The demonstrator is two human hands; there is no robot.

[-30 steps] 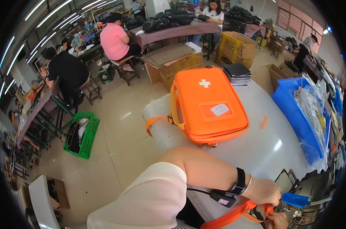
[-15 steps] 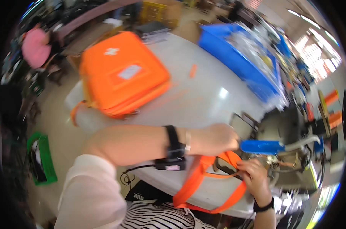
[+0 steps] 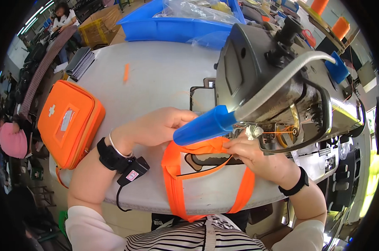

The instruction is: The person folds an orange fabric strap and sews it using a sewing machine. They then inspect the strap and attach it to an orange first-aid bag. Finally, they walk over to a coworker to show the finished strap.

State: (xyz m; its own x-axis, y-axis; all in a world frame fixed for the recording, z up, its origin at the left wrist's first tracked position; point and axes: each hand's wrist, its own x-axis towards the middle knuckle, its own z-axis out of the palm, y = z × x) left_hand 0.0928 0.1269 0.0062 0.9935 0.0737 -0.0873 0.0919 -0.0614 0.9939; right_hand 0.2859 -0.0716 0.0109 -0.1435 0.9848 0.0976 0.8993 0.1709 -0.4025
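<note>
An orange webbing strap (image 3: pixel 172 184) forms a loop on the table, hanging toward me over the front edge. My left hand (image 3: pixel 162 123) is curled at the strap's upper left part; its fingertips are hidden behind a blue tube-shaped lamp shade (image 3: pixel 204 125). Closed on the strap's right end, my right hand (image 3: pixel 256 154) sits close to the needle area of a dark sewing machine (image 3: pixel 252 54). Orange thread runs across the machine's front beside a whitish lump (image 3: pixel 254 132). How the strap lies under the machine is hidden.
An orange zipped case (image 3: pixel 68 121) with a white cross lies at the table's left. At the back stands a blue bin (image 3: pixel 168 29) holding clear plastic. A small orange strip (image 3: pixel 126 73) rests on the tabletop (image 3: pixel 156 67). Dark flat pieces (image 3: pixel 79 62) are stacked far left.
My view has turned right toward the machine. My left hand has come down from beside the lamp shade to the strap; my right hand keeps its hold on the strap.
</note>
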